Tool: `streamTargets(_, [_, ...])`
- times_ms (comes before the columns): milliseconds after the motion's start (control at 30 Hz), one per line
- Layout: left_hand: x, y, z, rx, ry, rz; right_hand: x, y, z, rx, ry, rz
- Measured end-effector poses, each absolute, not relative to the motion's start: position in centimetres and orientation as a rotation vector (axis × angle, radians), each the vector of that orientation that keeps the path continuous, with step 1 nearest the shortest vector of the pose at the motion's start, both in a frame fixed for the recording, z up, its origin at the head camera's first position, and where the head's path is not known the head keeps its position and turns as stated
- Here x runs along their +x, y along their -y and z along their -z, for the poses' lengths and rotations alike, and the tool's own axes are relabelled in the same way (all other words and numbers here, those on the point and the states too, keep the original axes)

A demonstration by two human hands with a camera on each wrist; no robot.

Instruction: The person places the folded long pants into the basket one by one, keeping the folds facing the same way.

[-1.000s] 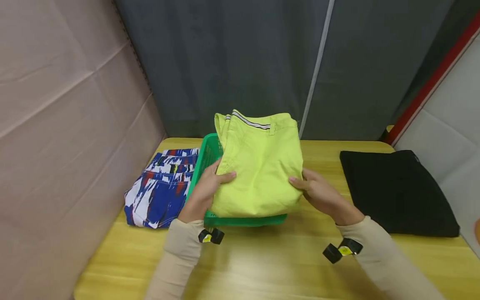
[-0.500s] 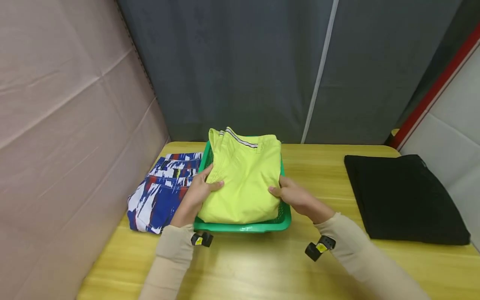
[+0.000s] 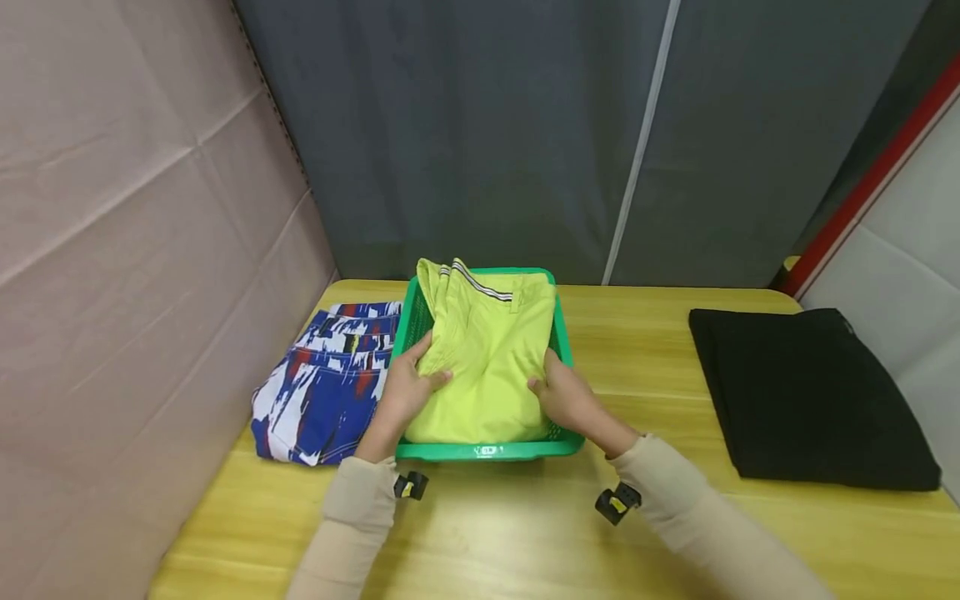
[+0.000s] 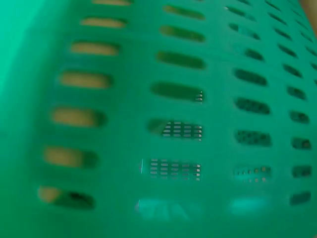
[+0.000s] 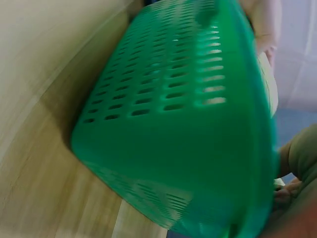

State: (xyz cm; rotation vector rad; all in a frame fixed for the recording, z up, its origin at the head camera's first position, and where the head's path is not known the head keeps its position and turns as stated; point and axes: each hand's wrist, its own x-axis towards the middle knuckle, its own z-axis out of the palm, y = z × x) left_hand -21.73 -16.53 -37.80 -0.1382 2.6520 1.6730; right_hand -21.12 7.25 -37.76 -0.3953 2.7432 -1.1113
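Folded lime-yellow trousers (image 3: 487, 367) with a striped inner waistband lie inside the green basket (image 3: 491, 451), their waist end leaning up toward the far rim. My left hand (image 3: 407, 385) grips their left side, thumb on top and fingers mostly hidden beneath the cloth. On the opposite side my right hand (image 3: 566, 396) holds the cloth in the same way, at the basket's right rim. The left wrist view is filled by the slotted green basket wall (image 4: 218, 119). In the right wrist view the basket's outer side (image 5: 173, 134) stands on the wooden surface.
A folded blue, white and red patterned garment (image 3: 330, 392) lies just left of the basket on the wooden table (image 3: 495, 533). Folded black cloth (image 3: 810, 400) lies at the right. A dark curtain (image 3: 480, 142) hangs behind, with a pale wall covering (image 3: 150, 250) at the left.
Both hands have lowered the lime-yellow trousers into the basket and drawn slightly closer together. More of the basket's rim shows now. The patterned garment and the black cloth stay put.
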Motion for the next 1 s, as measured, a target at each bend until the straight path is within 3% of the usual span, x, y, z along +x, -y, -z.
streamTargets(233, [-21.2,16.4,38.3,-0.067,-2.815,-1.367,-20.6,-6.6,38.1,-0.401,-2.925,0.842])
streamTargets(733, [-20.2,16.3,38.4,0.108,-3.133,-0.668,-20.0,-6.6,40.1,-0.876,-3.244,0.633])
streamTargets(1000, [-20.0,16.0,38.9,0.267,-3.139,-0.09,-19.8,-6.8,40.0,-0.919,-3.207,0.293])
